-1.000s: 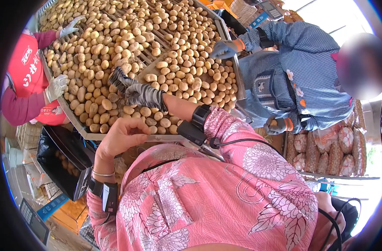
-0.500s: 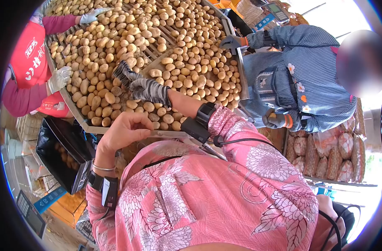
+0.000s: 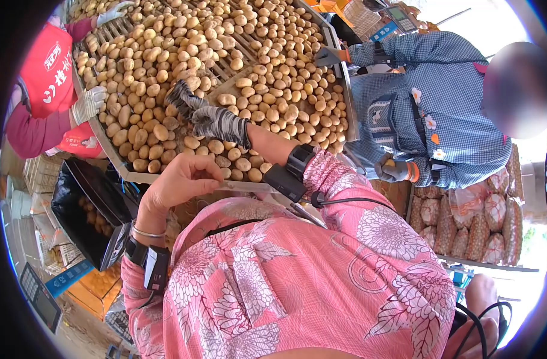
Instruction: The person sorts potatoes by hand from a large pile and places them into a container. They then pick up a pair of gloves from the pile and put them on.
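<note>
My left hand (image 3: 186, 179) is bare. It hovers just above the near rim of the sorting table (image 3: 143, 178), its fingers curled toward the thumb, and I see nothing in them. My right hand (image 3: 222, 124), in a grey-and-black striped glove, reaches over the potatoes (image 3: 272, 90). Its fingers are bent round what looks like a second striped glove (image 3: 185, 99), dark and bunched, which sticks out toward the far left. This bundle lies against potatoes near a bare strip of the slatted surface (image 3: 225, 90).
A person in a red apron (image 3: 43, 69) stands at the left, gloved hands on the table. Another in a blue checked smock (image 3: 438, 102) stands at the right, holding a potato. A black-lined crate (image 3: 82, 209) with potatoes sits lower left; filled net bags (image 3: 459, 230) lie lower right.
The view has shifted slightly, so the table sits a little further right. The left-hand person's far hand has moved back across the potatoes. My hands keep nearly the same pose.
</note>
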The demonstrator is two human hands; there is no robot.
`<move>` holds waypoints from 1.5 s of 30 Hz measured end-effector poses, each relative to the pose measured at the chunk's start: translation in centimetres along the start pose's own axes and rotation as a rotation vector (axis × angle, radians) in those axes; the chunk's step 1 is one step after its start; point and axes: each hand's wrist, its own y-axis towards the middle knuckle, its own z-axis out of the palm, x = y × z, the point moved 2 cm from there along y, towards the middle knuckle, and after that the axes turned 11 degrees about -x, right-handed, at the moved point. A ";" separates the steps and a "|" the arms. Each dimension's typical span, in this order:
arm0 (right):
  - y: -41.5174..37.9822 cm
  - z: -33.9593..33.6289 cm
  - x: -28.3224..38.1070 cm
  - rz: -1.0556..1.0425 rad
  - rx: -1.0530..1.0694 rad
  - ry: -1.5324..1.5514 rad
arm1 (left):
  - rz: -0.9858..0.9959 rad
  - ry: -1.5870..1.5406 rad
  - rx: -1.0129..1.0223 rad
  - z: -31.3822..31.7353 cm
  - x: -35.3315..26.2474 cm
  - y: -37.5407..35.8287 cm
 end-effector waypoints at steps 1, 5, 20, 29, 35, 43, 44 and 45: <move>0.1 0.0 -0.2 0.011 0.019 0.040 | 0.000 -0.001 -0.003 0.0 0.1 0.0; 0.0 0.3 -0.3 0.021 0.014 0.068 | 0.046 0.026 -0.001 -0.2 0.4 -0.1; 0.5 0.6 -1.7 0.020 0.015 0.091 | 0.072 0.027 0.002 0.1 0.6 0.0; 0.4 0.3 -1.7 0.059 0.029 0.035 | 0.063 0.036 -0.002 0.2 0.3 0.1; 0.9 0.5 -2.4 0.065 0.016 0.096 | 0.069 0.026 -0.007 0.1 0.4 0.2; 0.8 0.4 -2.4 0.088 -0.028 0.104 | 0.044 0.047 -0.017 0.2 0.1 0.1; 0.8 0.5 -2.6 0.110 -0.023 0.112 | 0.058 0.044 -0.010 0.2 0.3 0.1; 0.8 0.5 -2.7 0.109 -0.023 0.112 | 0.072 0.041 -0.003 0.2 0.5 0.2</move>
